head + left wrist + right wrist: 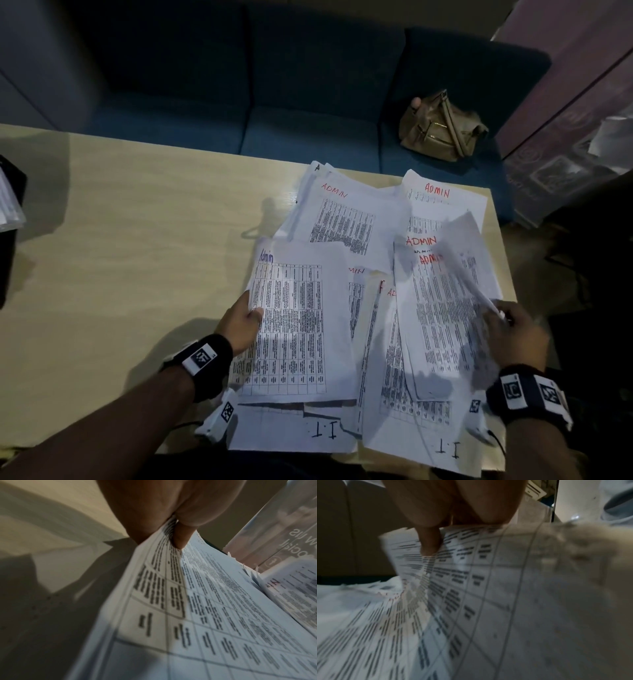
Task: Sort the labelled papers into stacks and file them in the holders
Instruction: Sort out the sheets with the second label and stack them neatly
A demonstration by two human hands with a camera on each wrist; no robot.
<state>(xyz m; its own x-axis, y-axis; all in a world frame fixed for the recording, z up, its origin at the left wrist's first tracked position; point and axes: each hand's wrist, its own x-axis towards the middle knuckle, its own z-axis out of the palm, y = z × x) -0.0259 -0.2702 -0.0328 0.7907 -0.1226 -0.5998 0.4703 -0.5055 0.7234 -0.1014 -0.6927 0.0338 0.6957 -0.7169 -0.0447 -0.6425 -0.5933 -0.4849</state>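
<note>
Several printed sheets lie spread over the right half of the wooden table (120, 240). My left hand (245, 320) pinches the left edge of a sheet headed "Admin" in blue (298, 318), thumb on top; the left wrist view shows that sheet (171, 615) held between thumb and fingers (180, 538). My right hand (510, 325) pinches the right edge of a blurred, lifted sheet (459, 260) above other pages labelled "ADMIN" in red (436, 192). In the right wrist view a finger (429, 543) presses on that sheet (471, 588). Two sheets marked "I.T" (323, 430) lie at the near edge.
A dark blue sofa (274, 102) runs behind the table, with a tan handbag (442, 126) on its right seat. A black holder with papers (10, 212) stands at the table's left edge. The table's right edge lies just beyond the papers.
</note>
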